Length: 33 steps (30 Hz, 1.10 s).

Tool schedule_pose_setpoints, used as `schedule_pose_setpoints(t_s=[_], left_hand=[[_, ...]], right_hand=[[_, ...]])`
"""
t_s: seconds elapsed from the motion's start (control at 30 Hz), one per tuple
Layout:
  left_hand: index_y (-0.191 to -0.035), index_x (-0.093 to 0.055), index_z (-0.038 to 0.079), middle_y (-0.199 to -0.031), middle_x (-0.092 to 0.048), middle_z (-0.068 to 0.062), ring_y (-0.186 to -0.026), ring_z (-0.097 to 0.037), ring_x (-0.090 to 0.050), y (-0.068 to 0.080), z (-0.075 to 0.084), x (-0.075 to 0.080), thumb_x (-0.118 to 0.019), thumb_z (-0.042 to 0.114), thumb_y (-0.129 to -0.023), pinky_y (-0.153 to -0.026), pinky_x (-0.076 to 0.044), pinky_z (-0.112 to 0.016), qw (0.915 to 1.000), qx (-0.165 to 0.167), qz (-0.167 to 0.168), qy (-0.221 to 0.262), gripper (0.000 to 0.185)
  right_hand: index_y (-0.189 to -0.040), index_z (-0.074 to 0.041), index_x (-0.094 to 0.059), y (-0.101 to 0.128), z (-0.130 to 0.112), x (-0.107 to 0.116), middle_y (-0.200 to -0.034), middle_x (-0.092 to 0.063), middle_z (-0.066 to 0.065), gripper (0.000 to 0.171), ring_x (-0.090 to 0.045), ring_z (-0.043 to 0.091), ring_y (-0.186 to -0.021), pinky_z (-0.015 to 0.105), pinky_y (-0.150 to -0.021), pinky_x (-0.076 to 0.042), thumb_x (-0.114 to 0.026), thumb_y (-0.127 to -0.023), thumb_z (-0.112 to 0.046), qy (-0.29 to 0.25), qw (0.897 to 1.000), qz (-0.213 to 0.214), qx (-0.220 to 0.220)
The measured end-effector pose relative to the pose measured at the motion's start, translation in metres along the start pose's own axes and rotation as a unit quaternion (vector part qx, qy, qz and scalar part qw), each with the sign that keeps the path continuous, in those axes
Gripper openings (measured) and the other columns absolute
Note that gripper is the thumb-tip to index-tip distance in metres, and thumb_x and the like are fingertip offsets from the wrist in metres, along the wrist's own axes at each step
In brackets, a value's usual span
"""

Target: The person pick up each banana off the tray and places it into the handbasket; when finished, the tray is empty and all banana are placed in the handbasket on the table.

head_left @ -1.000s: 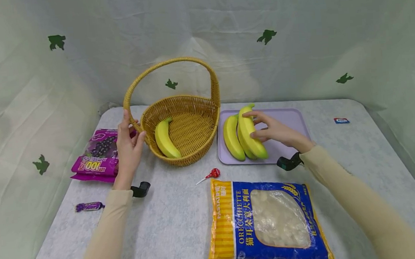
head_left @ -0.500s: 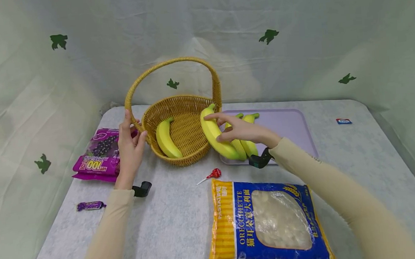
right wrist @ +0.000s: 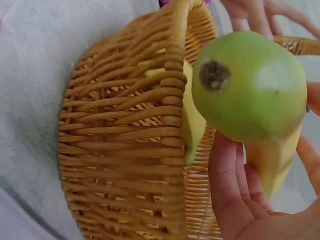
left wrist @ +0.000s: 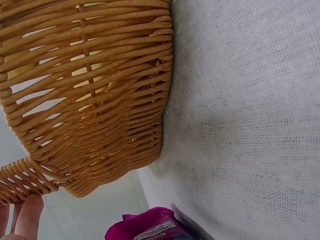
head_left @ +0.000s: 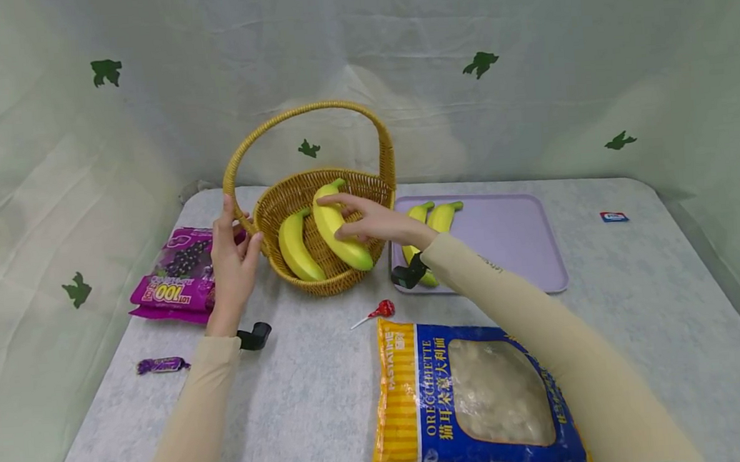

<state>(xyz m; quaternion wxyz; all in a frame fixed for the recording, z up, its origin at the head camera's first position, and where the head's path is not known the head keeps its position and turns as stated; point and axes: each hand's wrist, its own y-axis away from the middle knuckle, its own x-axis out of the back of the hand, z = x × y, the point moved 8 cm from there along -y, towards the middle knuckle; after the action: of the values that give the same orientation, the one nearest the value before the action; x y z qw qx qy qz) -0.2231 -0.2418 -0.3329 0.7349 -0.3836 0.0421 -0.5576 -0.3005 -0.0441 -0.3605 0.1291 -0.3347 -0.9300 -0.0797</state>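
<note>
The right hand (head_left: 379,224) holds a yellow banana (head_left: 339,226) with a green stem tip, fingers and thumb curled around its middle, and carries it over the inside of the wicker basket (head_left: 290,190). In the right wrist view the banana's green blossom end (right wrist: 250,85) fills the upper right, with the palm beneath it and the basket's woven wall just beside. A second banana (head_left: 295,248) lies in the basket, close to the left of the held one.

The left hand (head_left: 233,258) grips the base of the basket's arched handle (head_left: 234,172) at the left rim, thumb and fingers wrapped about it; the left wrist view shows only a fingertip (left wrist: 27,217) under the weave.

Just right of the basket sits a lilac tray (head_left: 512,235) with two more bananas (head_left: 436,219) at its left edge, partly hidden by the right forearm. On the tabletop (head_left: 305,407) a purple grape-candy bag (head_left: 173,277) lies left of the basket, a small purple wrapped sweet (head_left: 159,365) nearer the person, a red lollipop (head_left: 378,310) in front of the basket, and a blue and yellow orecchiette bag (head_left: 478,395) closest.
</note>
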Motion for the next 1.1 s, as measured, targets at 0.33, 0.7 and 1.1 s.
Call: schedule_pose_setpoints(t_s=[0.33, 0.7, 1.1], left_hand=[[-0.152, -0.023, 0.036, -0.12, -0.04, -0.033, -0.108, -0.047, -0.051, 0.0, 0.014, 0.001, -0.053, -0.006, -0.094, -0.094, -0.044, -0.056, 0.9997, -0.023, 0.004, -0.012, 0.078], [-0.152, -0.023, 0.037, -0.123, -0.038, -0.033, -0.111, -0.048, -0.049, 0.0, 0.013, 0.001, -0.052, -0.008, -0.094, -0.094, -0.042, -0.059, 0.9999, -0.015, 0.002, 0.002, 0.079], [-0.152, -0.022, 0.036, -0.124, -0.038, -0.031, -0.113, -0.051, -0.047, 0.001, 0.012, 0.0, -0.052, -0.005, -0.095, -0.093, -0.038, -0.065, 0.9999, 0.007, -0.001, 0.012, 0.076]], right_hand=[[-0.147, -0.019, -0.039, -0.029, 0.012, -0.006, -0.121, -0.046, 0.012, 0.057, -0.046, 0.018, -0.093, 0.04, -0.077, -0.049, -0.057, -0.094, -0.014, 0.013, 0.999, 0.023, -0.028], [-0.146, -0.012, -0.04, -0.044, 0.025, -0.027, -0.074, -0.04, 0.004, 0.055, -0.037, 0.016, -0.059, 0.031, -0.059, -0.039, -0.056, -0.093, -0.007, 0.059, 0.995, 0.005, -0.078], [-0.144, -0.011, -0.043, -0.052, 0.034, -0.039, -0.144, -0.042, 0.013, 0.056, -0.041, 0.018, -0.082, 0.024, -0.066, -0.036, -0.057, -0.091, -0.002, 0.141, 0.986, 0.008, -0.086]])
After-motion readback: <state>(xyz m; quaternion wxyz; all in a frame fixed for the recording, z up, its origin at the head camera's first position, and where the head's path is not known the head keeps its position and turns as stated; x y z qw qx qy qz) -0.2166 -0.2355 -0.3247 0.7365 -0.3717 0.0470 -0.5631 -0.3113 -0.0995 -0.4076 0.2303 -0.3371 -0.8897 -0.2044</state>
